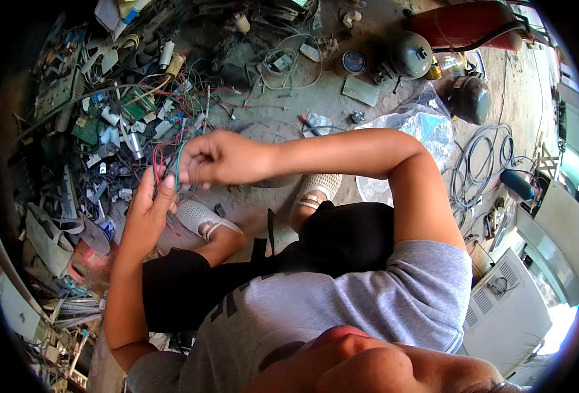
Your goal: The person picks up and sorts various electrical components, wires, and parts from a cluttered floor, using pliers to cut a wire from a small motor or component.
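Observation:
My left hand (147, 211) is raised in front of me, its fingers closed around a bundle of thin red and green wires (167, 164). My right hand (221, 157) reaches across from the right and pinches the top of the same wires between thumb and fingers. Both hands meet above my left shoe (198, 216). The wires trail up toward the scrap heap (126, 98).
A heap of circuit boards, cables and plastic parts fills the left. Round compressors (412, 54) and a red cylinder (463, 23) lie at the top right, with a clear plastic bag (420, 124), coiled cable (483, 164) and a white appliance casing (505, 314) on the right.

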Motion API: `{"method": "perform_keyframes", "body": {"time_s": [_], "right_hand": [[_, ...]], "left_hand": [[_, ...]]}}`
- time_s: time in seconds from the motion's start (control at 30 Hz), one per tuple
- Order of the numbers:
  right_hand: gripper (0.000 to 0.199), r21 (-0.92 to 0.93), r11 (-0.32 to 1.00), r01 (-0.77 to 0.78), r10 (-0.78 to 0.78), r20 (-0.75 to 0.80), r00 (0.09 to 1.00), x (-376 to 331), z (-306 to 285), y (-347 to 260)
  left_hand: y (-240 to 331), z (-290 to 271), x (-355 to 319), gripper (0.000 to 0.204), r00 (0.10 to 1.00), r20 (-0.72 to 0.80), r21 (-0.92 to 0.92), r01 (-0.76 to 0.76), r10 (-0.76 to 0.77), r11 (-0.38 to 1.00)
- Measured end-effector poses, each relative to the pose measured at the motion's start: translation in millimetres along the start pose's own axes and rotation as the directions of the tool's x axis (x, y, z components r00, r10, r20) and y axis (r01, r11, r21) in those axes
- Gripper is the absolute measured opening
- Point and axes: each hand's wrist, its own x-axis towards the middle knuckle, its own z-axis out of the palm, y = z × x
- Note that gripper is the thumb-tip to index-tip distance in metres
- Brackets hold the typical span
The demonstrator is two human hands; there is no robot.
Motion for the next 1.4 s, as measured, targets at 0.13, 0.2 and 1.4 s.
{"method": "perform_keyframes", "body": {"time_s": [0.13, 0.2, 1.4], "right_hand": [[0.036, 0.599, 0.747, -0.287, 0.414, -0.083, 0.906, -7.5, -43.2, -6.3], [0.046, 0.727, 0.645, -0.236, 0.425, -0.084, 0.901, -17.4, -72.9, 2.5], [0.042, 0.200, 0.930, -0.307, 0.364, -0.600, 0.713, -53.1, -143.2, 21.3]], "left_hand": [[-11.0, -5.5, -4.4, 0.030, 0.996, -0.074, -0.128, 0.032, -0.042, 0.991], [-6.6, -8.5, -2.9, 0.028, 0.989, -0.138, -0.150, 0.038, -0.059, 0.988], [4.4, -16.6, -2.4, 0.025, 0.978, -0.208, -0.246, -0.066, 0.013, 0.967]]}}
